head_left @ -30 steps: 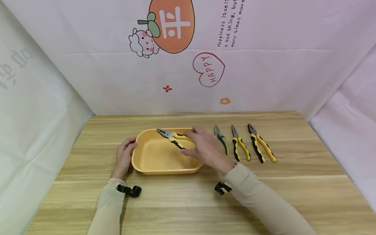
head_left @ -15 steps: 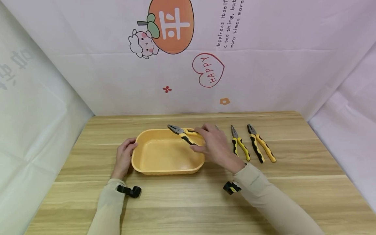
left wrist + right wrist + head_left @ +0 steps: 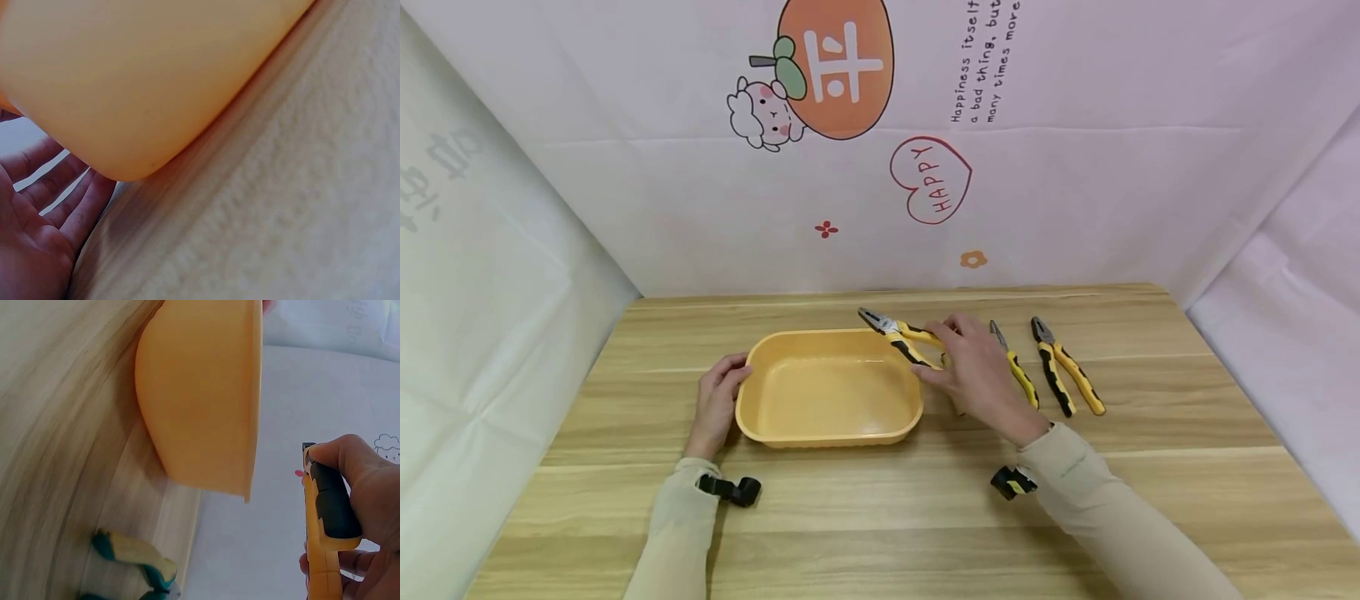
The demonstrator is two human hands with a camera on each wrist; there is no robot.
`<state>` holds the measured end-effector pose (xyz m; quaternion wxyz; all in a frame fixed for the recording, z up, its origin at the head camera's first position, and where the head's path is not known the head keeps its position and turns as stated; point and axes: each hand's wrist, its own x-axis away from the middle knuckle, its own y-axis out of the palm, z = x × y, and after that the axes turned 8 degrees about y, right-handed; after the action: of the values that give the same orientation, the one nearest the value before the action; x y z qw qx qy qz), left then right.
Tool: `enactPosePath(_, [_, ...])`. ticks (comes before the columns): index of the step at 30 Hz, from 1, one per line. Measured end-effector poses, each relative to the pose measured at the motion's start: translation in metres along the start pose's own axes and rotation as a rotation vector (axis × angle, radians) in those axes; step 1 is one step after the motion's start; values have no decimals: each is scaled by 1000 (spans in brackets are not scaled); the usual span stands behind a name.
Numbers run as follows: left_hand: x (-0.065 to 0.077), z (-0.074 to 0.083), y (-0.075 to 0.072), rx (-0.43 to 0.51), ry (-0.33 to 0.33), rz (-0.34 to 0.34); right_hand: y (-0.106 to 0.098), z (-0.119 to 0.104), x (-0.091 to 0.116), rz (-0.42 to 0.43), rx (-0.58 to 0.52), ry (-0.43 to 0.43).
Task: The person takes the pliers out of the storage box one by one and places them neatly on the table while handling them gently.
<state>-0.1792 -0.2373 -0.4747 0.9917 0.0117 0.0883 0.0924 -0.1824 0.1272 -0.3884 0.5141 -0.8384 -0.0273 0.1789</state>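
Note:
My right hand [image 3: 981, 379] holds slip-grip pliers [image 3: 901, 337] with yellow and black handles, thumb on one handle and fingers on the other. Their handles are spread, and the grey nose points up and left over the far right rim of the orange-yellow plastic basin [image 3: 827, 400]. In the right wrist view the pliers [image 3: 322, 544] are raised beside the basin's outer wall. At the basin's left end is my left hand [image 3: 713, 404], with the thumb over the rim and the fingers along the outer wall, as the left wrist view shows.
Green-handled pliers [image 3: 134, 550] lie right of the basin, mostly hidden by my right hand in the head view. Farther right lie needle-nose pliers [image 3: 1018, 371] and yellow-and-black pliers [image 3: 1069, 371]. The wooden table [image 3: 850, 517] ends at a printed white cloth [image 3: 1075, 167].
My right hand has moved right with the pliers, from over the basin's middle to its right rim, and now covers the green-handled pliers. My left hand and the basin stay put.

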Motion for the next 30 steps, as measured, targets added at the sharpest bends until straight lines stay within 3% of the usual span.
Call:
enactPosePath(11, [0, -1, -2, -29, -1, -7, -10, 32, 13, 103, -3, 51])
enactPosePath(26, [0, -2, -2, -29, -9, -12, -29, 78, 34, 193, -44, 223])
enactPosePath(30, [0, -2, -2, -35, -14, -10, -35, 93, 39, 179, -53, 296])
